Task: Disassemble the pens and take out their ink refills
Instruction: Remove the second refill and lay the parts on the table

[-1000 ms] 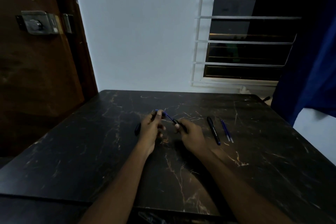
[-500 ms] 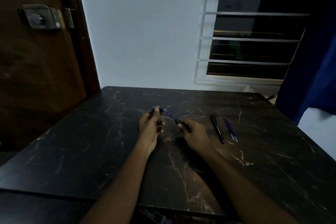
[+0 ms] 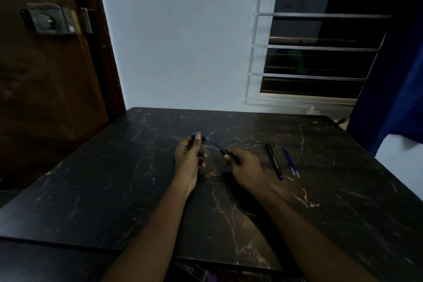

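Both hands are held just above the middle of a dark, marble-patterned table; the left hand is raised with thumb and forefinger pinched on a blue end piece, the other fingers loosely curled below it; the right hand has its fingers wrapped round a black barrel, whose open end points up and left toward the left hand; 1 thin blue ink refill is exposed in the gap between the 2 hands, running on a slant from the blue end piece down to the mouth of the barrel; how far the refill reaches inside the barrel cannot be told; to the right of the right hand, apart from it, 1 black pen lies flat on the table with its blue tip toward the near edge; just beside that pen, on its right, 2 loose refills lie side by side, roughly parallel to it; beyond the table stand a white wall, a brown door with a metal lock at left, a barred window at right, and a blue curtain at the far right.
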